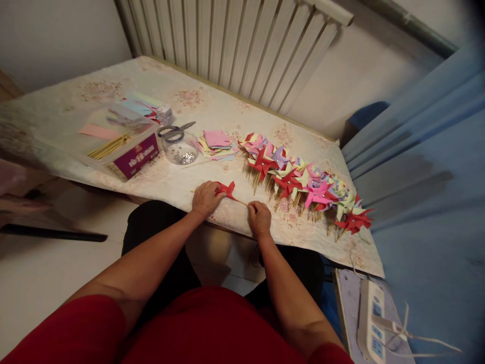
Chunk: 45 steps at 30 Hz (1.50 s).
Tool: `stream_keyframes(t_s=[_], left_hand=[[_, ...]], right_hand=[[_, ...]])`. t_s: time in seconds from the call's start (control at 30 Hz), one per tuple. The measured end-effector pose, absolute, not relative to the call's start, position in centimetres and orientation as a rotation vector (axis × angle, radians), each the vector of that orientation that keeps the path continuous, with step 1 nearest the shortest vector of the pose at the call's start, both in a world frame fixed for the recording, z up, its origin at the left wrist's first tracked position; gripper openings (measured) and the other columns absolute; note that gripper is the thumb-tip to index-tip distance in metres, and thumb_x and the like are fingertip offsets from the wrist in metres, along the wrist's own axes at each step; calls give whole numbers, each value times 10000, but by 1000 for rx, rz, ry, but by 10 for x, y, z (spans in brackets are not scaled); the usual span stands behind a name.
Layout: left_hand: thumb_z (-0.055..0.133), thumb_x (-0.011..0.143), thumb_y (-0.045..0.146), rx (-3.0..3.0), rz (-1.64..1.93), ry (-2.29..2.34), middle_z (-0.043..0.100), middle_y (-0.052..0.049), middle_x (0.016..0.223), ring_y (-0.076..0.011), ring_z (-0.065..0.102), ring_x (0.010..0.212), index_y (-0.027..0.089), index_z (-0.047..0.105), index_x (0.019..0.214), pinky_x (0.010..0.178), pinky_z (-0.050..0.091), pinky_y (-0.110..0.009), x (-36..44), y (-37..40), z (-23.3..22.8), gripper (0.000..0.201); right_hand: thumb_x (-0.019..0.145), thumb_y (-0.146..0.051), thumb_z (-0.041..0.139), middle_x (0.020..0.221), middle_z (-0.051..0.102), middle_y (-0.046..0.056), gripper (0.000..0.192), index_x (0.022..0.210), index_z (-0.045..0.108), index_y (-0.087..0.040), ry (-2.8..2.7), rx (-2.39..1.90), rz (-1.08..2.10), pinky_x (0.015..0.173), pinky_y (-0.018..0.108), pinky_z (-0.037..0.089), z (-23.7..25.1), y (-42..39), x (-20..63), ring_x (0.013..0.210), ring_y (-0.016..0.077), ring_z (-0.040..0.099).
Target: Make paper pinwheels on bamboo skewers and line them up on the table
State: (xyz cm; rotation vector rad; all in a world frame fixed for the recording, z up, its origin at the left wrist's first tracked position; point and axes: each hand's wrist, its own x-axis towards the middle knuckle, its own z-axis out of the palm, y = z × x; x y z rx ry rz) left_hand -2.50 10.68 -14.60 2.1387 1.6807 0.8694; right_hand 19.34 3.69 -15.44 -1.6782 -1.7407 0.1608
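Close to the table's front edge, my left hand (206, 198) is closed on a red paper pinwheel (228, 190), its fingers covering the left part of the paper. A thin wooden stick (241, 202) runs from the pinwheel to my right hand (259, 217), whose fingers pinch its far end. Several finished pinwheels (290, 182) in red, pink, yellow and purple lie in a row to the right, sticks toward me. Behind my left hand lies a stack of cut paper squares (217, 144), with a clear round dish (181, 150) of small shiny pins beside it.
A clear box with a purple label (138, 155) holds wooden sticks (109, 146). Scissors (176, 130) rest by the dish, near a small white box (164, 114). A radiator (242, 45) stands behind the table; a blue curtain (428, 167) and a power strip (371, 321) are at right.
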Motion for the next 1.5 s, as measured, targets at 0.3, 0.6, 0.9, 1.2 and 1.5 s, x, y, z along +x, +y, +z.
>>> stream_keyframes(t_s=[0.3, 0.6, 0.9, 1.2, 1.5], left_hand=[[667, 854, 421, 2150, 902, 1651, 664, -63, 912, -248, 589, 901, 227, 653, 875, 822, 429, -388, -26, 107, -147, 195], [669, 856, 411, 2160, 897, 1617, 666, -55, 934, -245, 589, 925, 232, 647, 890, 842, 433, -384, -28, 107, -148, 184], [660, 866, 416, 2173, 865, 1628, 670, -64, 951, -251, 588, 936, 229, 655, 913, 852, 436, -393, -29, 106, -146, 192], [675, 858, 426, 2178, 865, 1583, 697, -59, 1032, -253, 591, 983, 247, 708, 992, 892, 431, -394, -29, 106, -145, 225], [631, 892, 464, 2304, 780, 1592, 678, -57, 1067, -261, 570, 995, 303, 742, 1070, 876, 420, -398, -29, 105, -146, 265]], right_hand=[[907, -199, 507, 793, 690, 44, 197, 799, 671, -211, -1736, -1677, 165, 776, 315, 426, -154, 37, 193, 805, 211, 595], [896, -202, 507, 783, 685, 41, 197, 781, 666, -211, -1728, -1678, 175, 773, 313, 429, -154, 37, 194, 798, 206, 593], [889, -199, 510, 771, 676, 37, 194, 774, 666, -213, -1720, -1684, 184, 769, 316, 428, -153, 37, 193, 791, 206, 586], [890, -194, 506, 773, 677, 38, 199, 770, 663, -215, -1717, -1699, 176, 778, 311, 430, -152, 37, 192, 798, 205, 588], [883, -181, 505, 777, 683, 41, 195, 770, 661, -212, -1717, -1690, 193, 773, 311, 427, -151, 37, 193, 798, 205, 589]])
